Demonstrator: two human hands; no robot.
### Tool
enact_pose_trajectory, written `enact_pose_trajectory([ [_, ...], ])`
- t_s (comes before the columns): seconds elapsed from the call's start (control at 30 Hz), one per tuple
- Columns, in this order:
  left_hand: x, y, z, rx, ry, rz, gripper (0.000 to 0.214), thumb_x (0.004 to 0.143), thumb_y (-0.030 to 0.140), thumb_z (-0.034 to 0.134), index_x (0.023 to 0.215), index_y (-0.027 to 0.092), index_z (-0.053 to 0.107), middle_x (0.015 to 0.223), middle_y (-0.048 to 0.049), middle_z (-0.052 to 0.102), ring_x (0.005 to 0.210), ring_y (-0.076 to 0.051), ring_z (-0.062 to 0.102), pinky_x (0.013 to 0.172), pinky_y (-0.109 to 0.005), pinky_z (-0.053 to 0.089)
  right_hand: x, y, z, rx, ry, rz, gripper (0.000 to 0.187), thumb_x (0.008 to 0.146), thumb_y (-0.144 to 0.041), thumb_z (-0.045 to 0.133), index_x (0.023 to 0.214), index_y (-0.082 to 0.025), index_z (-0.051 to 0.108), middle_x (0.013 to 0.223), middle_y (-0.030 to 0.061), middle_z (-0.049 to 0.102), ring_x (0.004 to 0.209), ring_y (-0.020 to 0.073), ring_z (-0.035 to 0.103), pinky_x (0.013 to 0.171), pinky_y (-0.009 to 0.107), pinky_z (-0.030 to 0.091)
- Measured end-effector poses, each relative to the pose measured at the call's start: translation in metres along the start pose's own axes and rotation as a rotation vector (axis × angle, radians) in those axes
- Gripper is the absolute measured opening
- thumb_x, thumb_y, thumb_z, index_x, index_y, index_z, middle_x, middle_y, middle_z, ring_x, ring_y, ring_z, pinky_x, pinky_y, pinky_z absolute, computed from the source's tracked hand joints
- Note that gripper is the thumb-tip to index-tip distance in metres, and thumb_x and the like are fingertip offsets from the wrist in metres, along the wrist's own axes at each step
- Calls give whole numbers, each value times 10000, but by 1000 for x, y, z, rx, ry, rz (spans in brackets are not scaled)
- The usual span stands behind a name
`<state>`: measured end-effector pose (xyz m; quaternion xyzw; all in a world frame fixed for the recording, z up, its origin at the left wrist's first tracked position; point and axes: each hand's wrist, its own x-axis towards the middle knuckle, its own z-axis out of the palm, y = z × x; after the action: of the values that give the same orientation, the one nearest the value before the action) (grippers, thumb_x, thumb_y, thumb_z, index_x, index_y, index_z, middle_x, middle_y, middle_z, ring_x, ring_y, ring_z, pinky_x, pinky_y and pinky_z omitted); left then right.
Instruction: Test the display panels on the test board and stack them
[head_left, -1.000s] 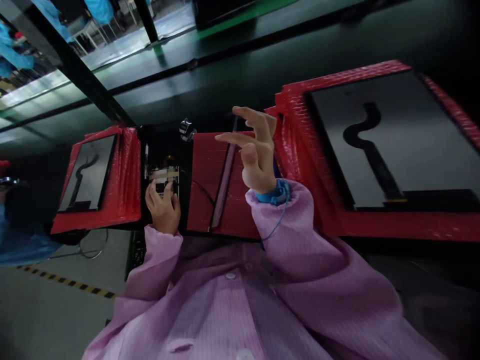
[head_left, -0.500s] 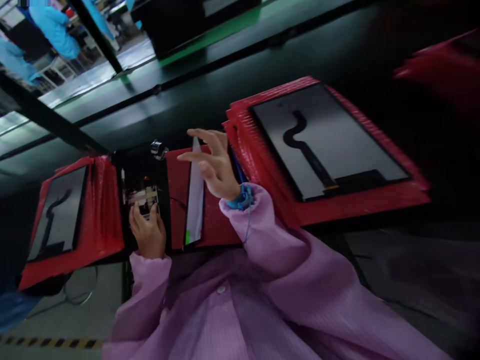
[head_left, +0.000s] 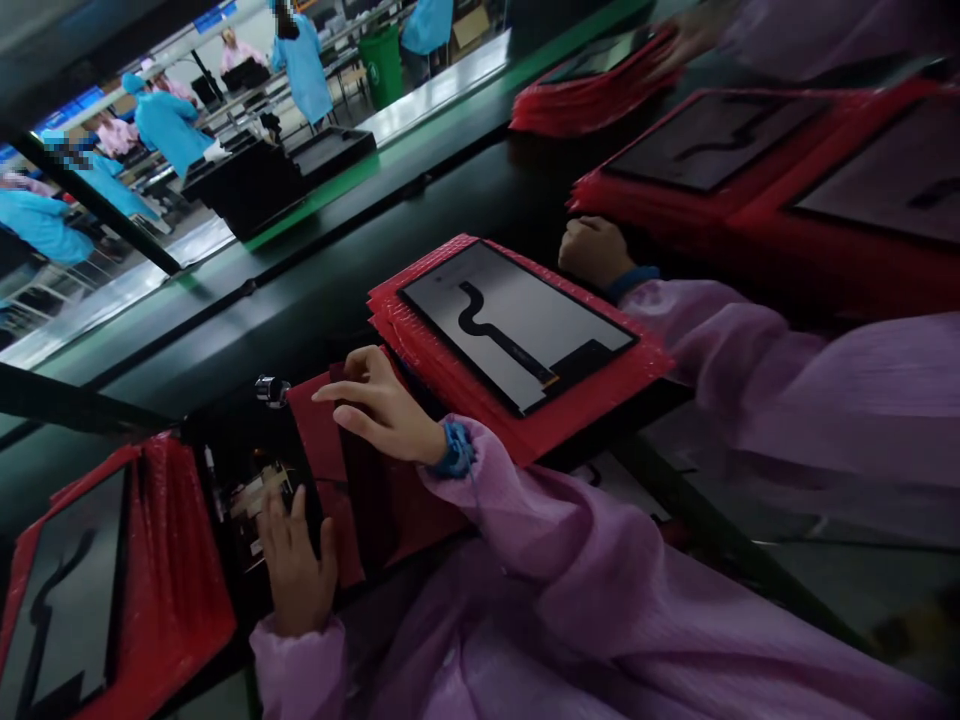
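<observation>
My left hand lies with fingers stretched and apart over a small circuit-board fixture on the bench. Its fingertips are at the board; firm contact cannot be made out. My right hand, with a blue band at its wrist, has fingers spread above the upper end of a dark display panel. The panel appears as a narrow, unlit strip over a red sheet. The hand hides its upper end, so I cannot tell if they touch. A small shiny metal object stands beyond the fixture.
Stacks of red sleeves with display panels stand left and right. More panels on red sleeves lie at the upper right. A co-worker's fist is beside them. A green bench rail runs behind; people work beyond.
The view has swung right, bringing the co-worker's arm and more panels into sight. The display panel between my hands has gone from bright white with a green corner to dark. My left fingers look straighter.
</observation>
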<state>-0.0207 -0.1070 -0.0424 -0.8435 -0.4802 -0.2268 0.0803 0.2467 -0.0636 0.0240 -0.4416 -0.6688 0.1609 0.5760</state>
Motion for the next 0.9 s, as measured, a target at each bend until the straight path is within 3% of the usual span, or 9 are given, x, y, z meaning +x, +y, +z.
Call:
enact_pose_trajectory([
  [0.13,-1,-2,5,-98,-129,213,509,1020,285,533,1521,218,478,1532,-157,563,1502,-325,448,1261,-590,318,-17,-30,-35,-80,-32,289,407,1011,-523,535,1149,-188,721,1045,81,636,931,175,613,910,334,516],
  [0.23,-2,-2,10,-87,-115,246,483,1027,277,528,1502,199,488,1480,-158,606,1437,-322,523,1225,-580,382,-33,-43,-61,-160,-58,468,257,956,-261,562,1153,-172,701,980,56,698,803,147,624,814,291,496],
  [0.3,-3,-2,11,-77,-97,254,442,1032,273,519,1466,190,516,1432,-157,637,1376,-311,581,1189,-555,439,-43,-44,-72,-166,-49,539,333,899,-167,536,1194,-175,690,854,20,673,653,113,561,702,262,466],
  [0.37,-4,-1,12,-59,-86,264,424,1033,272,515,1449,189,526,1410,-153,650,1332,-301,616,1160,-538,476,-50,-42,-75,-133,9,585,380,874,-186,551,1233,-191,678,814,6,644,602,103,527,635,250,446],
  [0.47,-7,0,12,-45,-97,260,455,1028,261,516,1477,185,499,1452,-154,626,1356,-297,601,1154,-526,488,-54,-36,-69,3,123,611,418,868,-263,580,1278,-207,641,944,46,674,747,132,625,684,255,508],
  [0.53,-10,1,13,-54,-101,248,490,1024,217,483,1513,178,459,1471,-155,615,1381,-293,583,1162,-527,482,-53,-31,-59,121,132,623,432,867,-288,584,1291,-208,609,990,62,686,826,152,658,725,271,540],
  [0.73,-13,4,14,-115,-30,178,555,1038,154,411,1588,196,350,1329,-126,719,1251,-251,685,1126,-498,530,-52,2,-23,218,61,705,507,807,-312,607,1299,-199,562,946,50,679,848,170,668,734,288,545],
  [0.9,-13,7,13,-159,-50,166,582,1048,152,388,1619,223,301,1399,-122,684,1311,-236,652,1122,-492,533,-61,35,-6,85,-36,833,582,818,-284,496,1389,-178,456,1032,100,696,906,220,706,787,373,597],
])
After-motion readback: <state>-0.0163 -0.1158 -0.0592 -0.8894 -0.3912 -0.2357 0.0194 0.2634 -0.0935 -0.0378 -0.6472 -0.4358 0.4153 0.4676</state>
